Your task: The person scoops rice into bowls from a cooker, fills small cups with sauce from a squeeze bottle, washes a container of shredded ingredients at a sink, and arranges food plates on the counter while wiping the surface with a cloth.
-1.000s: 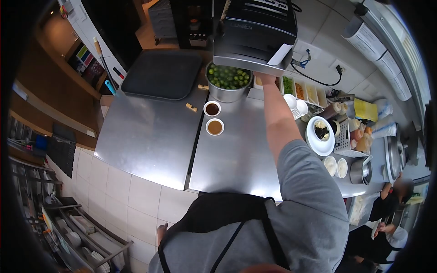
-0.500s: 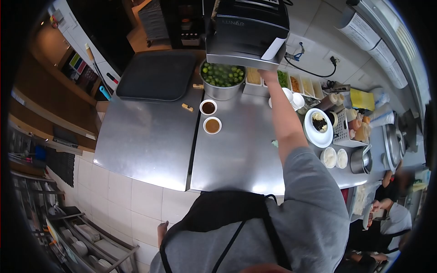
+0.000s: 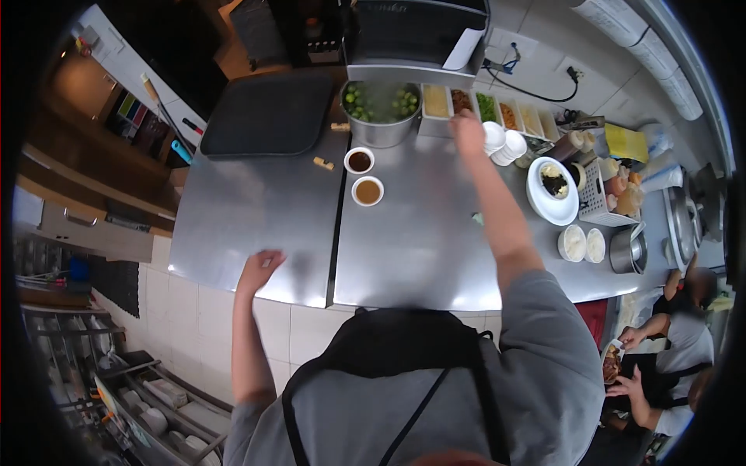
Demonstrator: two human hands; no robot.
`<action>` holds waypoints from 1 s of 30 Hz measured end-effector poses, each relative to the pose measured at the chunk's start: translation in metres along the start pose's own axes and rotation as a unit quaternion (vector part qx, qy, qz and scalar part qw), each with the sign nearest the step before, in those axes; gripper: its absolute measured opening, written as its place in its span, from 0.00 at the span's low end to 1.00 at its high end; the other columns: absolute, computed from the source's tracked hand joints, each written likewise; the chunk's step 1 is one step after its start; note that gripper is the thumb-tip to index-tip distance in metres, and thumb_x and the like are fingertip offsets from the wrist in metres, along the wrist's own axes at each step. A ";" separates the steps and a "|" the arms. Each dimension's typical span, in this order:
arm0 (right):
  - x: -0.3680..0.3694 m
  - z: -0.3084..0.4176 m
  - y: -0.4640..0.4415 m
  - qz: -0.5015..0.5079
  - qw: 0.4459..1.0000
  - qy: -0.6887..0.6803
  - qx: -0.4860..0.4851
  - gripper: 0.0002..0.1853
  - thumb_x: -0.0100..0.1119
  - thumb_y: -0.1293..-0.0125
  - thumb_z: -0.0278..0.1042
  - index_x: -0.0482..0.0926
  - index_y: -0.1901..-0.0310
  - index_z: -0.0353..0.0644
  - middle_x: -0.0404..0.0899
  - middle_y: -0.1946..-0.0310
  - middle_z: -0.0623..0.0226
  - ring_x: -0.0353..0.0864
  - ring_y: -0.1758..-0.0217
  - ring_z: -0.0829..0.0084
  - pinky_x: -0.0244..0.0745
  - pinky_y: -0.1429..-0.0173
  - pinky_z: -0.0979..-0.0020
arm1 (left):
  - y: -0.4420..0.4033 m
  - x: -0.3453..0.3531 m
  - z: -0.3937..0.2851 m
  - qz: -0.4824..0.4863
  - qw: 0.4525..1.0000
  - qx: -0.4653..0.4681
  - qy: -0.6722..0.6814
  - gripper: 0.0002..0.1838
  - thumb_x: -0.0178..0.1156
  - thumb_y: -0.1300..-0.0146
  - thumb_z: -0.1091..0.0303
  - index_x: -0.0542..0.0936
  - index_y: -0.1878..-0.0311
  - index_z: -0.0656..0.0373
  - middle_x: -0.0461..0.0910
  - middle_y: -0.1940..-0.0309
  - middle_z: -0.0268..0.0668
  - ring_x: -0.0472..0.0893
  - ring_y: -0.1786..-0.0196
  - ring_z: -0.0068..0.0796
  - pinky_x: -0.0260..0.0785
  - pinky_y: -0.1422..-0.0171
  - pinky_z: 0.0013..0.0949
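My right hand (image 3: pixel 467 133) is at the front edge of the topping containers, beside the one with brown bits (image 3: pixel 461 102). Its fingers are drawn together; anything between them is too small to make out. Just right of it are stacked white cups (image 3: pixel 510 147). My left hand (image 3: pixel 261 272) hangs over the table's front edge, fingers loosely bent and slightly apart, holding nothing visible. Between my hands, farther back, sit a small bowl of dark sauce (image 3: pixel 360 161) and a bowl of lighter brown sauce (image 3: pixel 367 191). Behind them stands a metal pot (image 3: pixel 381 133) of green limes.
A black tray (image 3: pixel 268 116) lies at the back left. A black machine (image 3: pixel 416 35) stands above the pot. To the right are a white plate with food (image 3: pixel 552 203), two white tubs (image 3: pixel 573 243) and a basket of bottles (image 3: pixel 597 198). Other people work at far right.
My right hand has come back toward me from under the machine's edge. My left hand has risen into view over the table's front edge. The camera view has tilted down.
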State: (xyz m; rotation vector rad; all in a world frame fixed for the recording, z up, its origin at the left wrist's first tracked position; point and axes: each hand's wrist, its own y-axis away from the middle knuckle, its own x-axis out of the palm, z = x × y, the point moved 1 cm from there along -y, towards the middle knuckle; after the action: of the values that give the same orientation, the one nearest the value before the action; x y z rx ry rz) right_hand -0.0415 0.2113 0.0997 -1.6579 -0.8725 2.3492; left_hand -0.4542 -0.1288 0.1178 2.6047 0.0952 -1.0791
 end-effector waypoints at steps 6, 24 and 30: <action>-0.094 -0.020 0.109 0.115 0.986 -0.020 0.118 0.14 0.64 0.52 0.42 0.76 0.76 0.39 0.75 0.71 0.60 0.74 0.66 0.58 0.69 0.62 0.60 | -0.148 0.055 -0.040 -0.122 0.961 0.155 -0.192 0.16 0.57 0.46 0.66 0.76 0.53 0.56 0.73 0.49 0.40 0.73 0.50 0.45 0.68 0.49 0.41; 0.011 0.004 0.056 0.216 0.975 0.059 -0.013 0.18 0.54 0.42 0.40 0.74 0.49 0.51 0.67 0.44 0.57 0.64 0.40 0.57 0.60 0.38 0.59 | -0.351 0.093 -0.081 -0.054 0.918 0.182 -0.348 0.09 0.56 0.47 0.68 0.78 0.63 0.56 0.70 0.46 0.34 0.63 0.37 0.37 0.65 0.44 0.48; 0.079 0.002 0.077 0.157 0.987 0.044 0.017 0.22 0.48 0.39 0.41 0.65 0.42 0.53 0.60 0.38 0.59 0.54 0.34 0.58 0.51 0.35 0.54 | -0.325 0.096 -0.070 -0.085 0.905 0.240 -0.342 0.07 0.57 0.51 0.70 0.77 0.67 0.58 0.74 0.62 0.39 0.76 0.56 0.40 0.71 0.54 0.41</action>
State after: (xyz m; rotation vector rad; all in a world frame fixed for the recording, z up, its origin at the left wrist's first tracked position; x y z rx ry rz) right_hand -0.0575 0.1809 -0.0048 -1.9939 -0.5879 2.4413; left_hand -0.3971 0.1952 0.0111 2.4456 -0.1246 -2.2586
